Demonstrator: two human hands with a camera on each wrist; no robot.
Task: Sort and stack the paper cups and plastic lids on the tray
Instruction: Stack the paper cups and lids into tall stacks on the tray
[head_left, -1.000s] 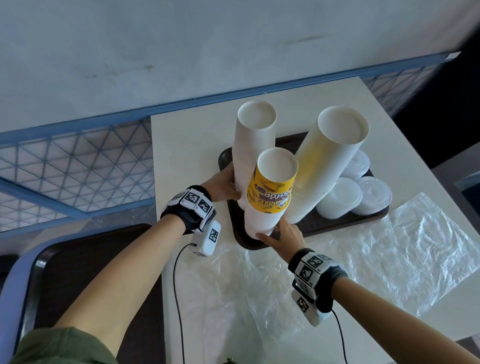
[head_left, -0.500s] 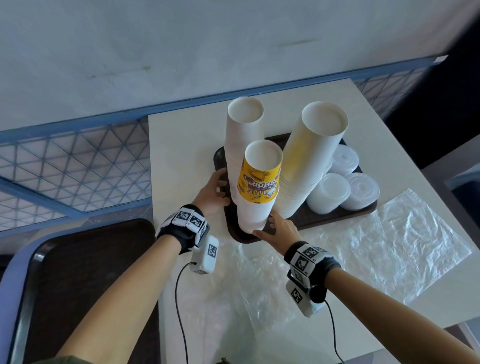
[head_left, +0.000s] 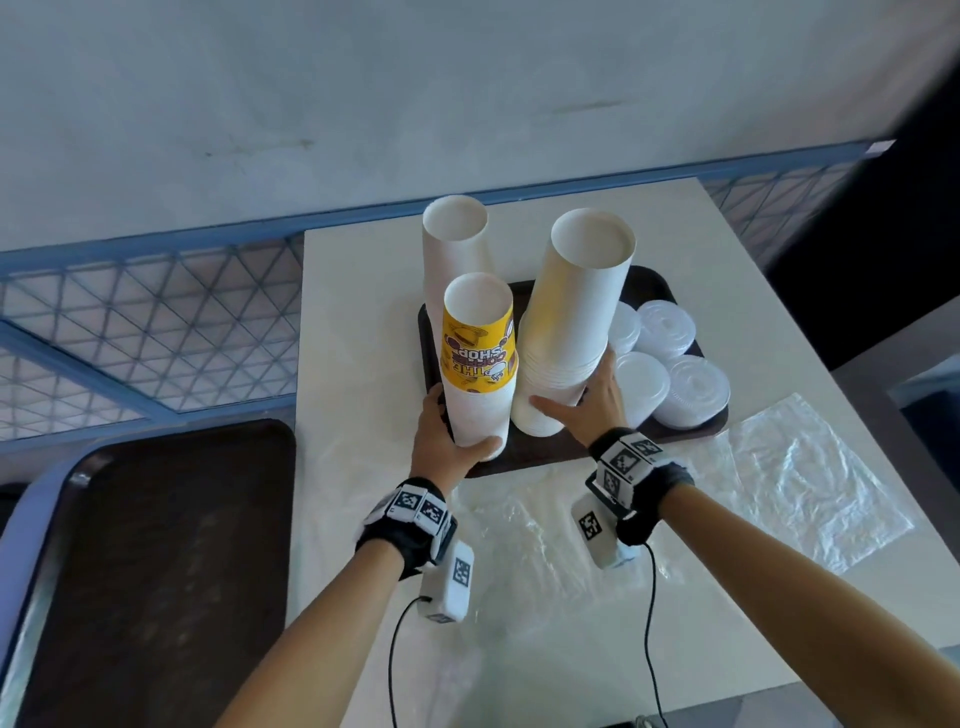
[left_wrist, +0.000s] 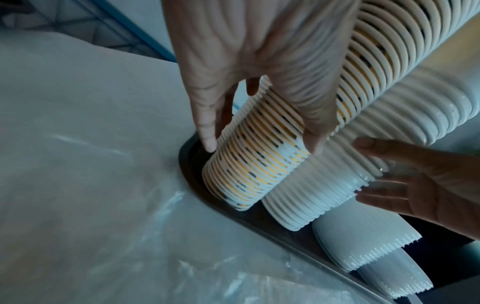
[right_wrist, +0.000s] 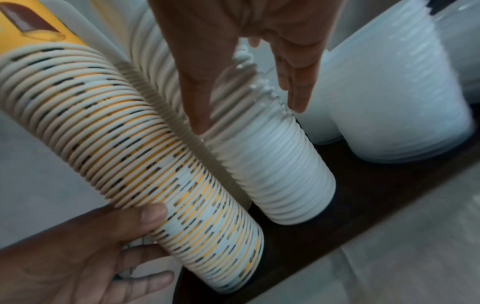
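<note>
On the dark brown tray (head_left: 545, 452) stand three cup stacks. My left hand (head_left: 460, 428) grips the base of the yellow-printed stack (head_left: 478, 358), thumb in front and fingers behind; the left wrist view shows that hand (left_wrist: 259, 147) astride the ribbed rims (left_wrist: 254, 174). My right hand (head_left: 574, 382) holds the lower part of the wide white stack (head_left: 576, 306), thumb on its left, fingers on its right. In the right wrist view this hand (right_wrist: 248, 116) straddles the white stack (right_wrist: 272, 174). A slimmer white stack (head_left: 452, 249) stands behind. White lid piles (head_left: 696, 392) fill the tray's right end.
Crumpled clear plastic wrap (head_left: 779, 493) lies on the white table (head_left: 353, 338) in front of and to the right of the tray. A second dark tray (head_left: 156, 545) sits lower on the left. A blue rail with mesh (head_left: 156, 322) and a wall run behind.
My left hand left the tray's left side and took the base of the yellow-printed stack. My right hand let go of that stack and moved right onto the wide white stack, which stands straighter.
</note>
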